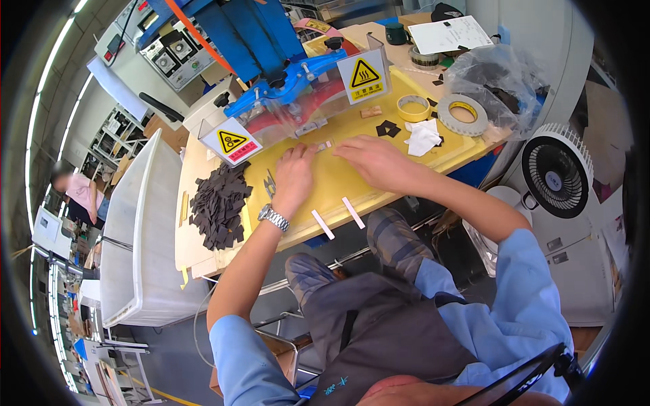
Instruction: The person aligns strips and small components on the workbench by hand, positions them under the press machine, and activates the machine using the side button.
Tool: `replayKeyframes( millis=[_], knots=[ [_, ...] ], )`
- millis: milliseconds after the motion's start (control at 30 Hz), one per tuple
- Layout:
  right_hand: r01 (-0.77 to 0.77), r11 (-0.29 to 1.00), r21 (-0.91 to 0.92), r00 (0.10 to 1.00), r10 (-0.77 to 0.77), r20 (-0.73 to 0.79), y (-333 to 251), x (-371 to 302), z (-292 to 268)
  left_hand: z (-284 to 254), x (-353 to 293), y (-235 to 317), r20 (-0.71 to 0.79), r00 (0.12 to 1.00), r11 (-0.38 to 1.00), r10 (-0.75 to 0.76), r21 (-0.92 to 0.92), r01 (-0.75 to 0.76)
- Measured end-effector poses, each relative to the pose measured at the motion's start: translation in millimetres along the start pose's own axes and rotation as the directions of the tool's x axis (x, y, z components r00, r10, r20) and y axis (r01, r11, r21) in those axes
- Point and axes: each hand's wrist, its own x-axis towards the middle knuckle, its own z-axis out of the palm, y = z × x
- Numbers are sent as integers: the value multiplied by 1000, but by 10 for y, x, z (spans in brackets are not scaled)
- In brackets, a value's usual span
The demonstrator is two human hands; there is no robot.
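Observation:
My left hand (295, 172), with a metal watch (273, 218) at the wrist, rests on the yellow work surface (318, 193) with its fingers bent together. My right hand (372, 161) reaches in from the right, thumb and fingertips closed together. Between the fingertips of both lies a small pale piece with a pinkish mark (326, 145), just below the clear guard of a blue press (264, 40). Whatever the fingertips pinch is too small to make out. A metal hand tool (269, 183) lies left of my left hand. Two white strips (323, 224) sit at the front edge.
A heap of dark fabric pieces (220, 203) covers the table's left. At the right are a yellow tape roll (413, 108), a grey-white roll (462, 115), crumpled white paper (423, 137) and a plastic bag (501, 74). A fan (555, 169) stands beyond my right arm; a white bin (139, 237) is left.

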Motion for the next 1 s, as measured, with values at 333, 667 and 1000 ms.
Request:
replayKeyframes(
  millis=[333, 667, 1000],
  knots=[
    [69, 972, -225, 991, -41, 128, 471, 268, 595, 55, -36, -15, -116, 992, 999, 39, 1, -39],
    [68, 975, -213, 979, -23, 204, 511, 316, 537, -64, 12, -52, 5, 1000, 991, -3, -131, 4],
    [56, 977, -205, 983, -18, 181, 539, 290, 567, -179, -53, -87, 30, 998, 991, 60, -119, -56]
  ],
)
